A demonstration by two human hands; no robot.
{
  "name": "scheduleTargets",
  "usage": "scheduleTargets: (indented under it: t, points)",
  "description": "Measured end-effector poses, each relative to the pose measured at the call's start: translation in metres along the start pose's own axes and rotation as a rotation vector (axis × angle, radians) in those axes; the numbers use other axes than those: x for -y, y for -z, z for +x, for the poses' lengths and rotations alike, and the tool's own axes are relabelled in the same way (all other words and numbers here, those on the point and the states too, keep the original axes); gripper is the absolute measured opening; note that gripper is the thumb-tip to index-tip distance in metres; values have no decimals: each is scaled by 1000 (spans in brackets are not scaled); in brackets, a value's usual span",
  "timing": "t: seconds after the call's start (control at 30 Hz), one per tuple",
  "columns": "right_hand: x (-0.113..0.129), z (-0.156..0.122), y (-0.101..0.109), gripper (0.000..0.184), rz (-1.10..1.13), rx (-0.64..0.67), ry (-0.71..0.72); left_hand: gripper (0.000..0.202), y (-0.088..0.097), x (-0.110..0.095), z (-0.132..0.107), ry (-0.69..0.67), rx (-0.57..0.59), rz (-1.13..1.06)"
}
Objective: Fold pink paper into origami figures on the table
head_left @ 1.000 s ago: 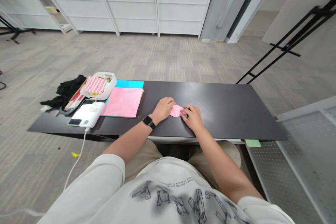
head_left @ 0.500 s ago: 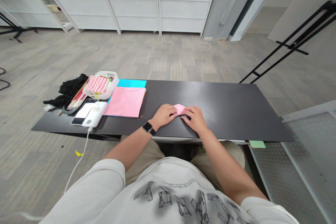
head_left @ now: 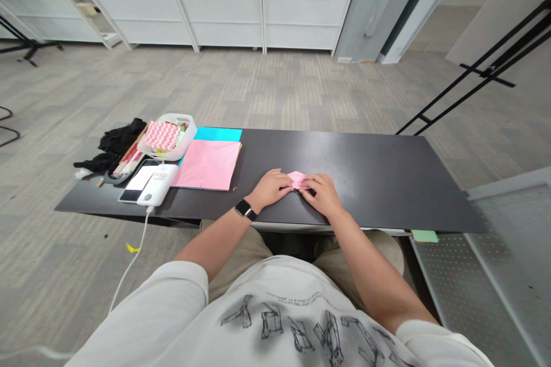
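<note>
Left hand (head_left: 271,186): palm down on the black table (head_left: 379,178), fingers bent, tips meeting the left edge of the small folded pink paper (head_left: 297,179). Neither splayed flat nor balled into a fist. At this size you cannot tell whether your fingertips pinch a flap or only press on it.

Right hand (head_left: 323,194): palm down, fingers curled toward the paper from the right, tips on its right part. Again, pinch or press cannot be told.

Paper position: flat on the table between your two hands and touching both, close to the near edge and roughly mid-table. Only a small pink wedge shows in the gap, at the far side of the fingertips.

Hidden or unclear:
- The near and right parts of the paper lie under your fingers; its full outline and its folds are not readable.
- Both thumbs are mostly out of sight.

Surroundings: a watch (head_left: 243,207) sits on your left wrist. Well to the left lies a pink sheet (head_left: 209,164) over a blue sheet (head_left: 217,133). Beside them is a white power bank (head_left: 157,184) with its cable hanging off the table edge, and a white tray (head_left: 170,137) behind it.
</note>
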State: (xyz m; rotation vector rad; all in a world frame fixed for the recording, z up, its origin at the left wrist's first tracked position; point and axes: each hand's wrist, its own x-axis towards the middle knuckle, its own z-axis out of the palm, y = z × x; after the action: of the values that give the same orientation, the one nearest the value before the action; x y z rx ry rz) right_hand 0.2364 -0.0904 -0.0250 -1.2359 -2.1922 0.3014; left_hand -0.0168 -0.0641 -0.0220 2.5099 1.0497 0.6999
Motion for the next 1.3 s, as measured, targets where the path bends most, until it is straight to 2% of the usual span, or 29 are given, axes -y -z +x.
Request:
scheduleTargets:
  t: [0.43, 0.67, 0.93, 1.3]
  points:
    - [-4, 3, -5, 12, 10, 2, -28, 22, 10, -12, 2, -5, -35, 103]
    - [-3, 2, -4, 13, 23, -12, -11, 19, 9, -12, 0, -25, -41, 99]
    - [-3, 3, -5, 14, 15, -6, -59, 18, 10, -14, 2, 5, 8, 117]
    - [-6, 4, -8, 12, -27, 14, -49, 16, 7, -13, 3, -1, 32, 145]
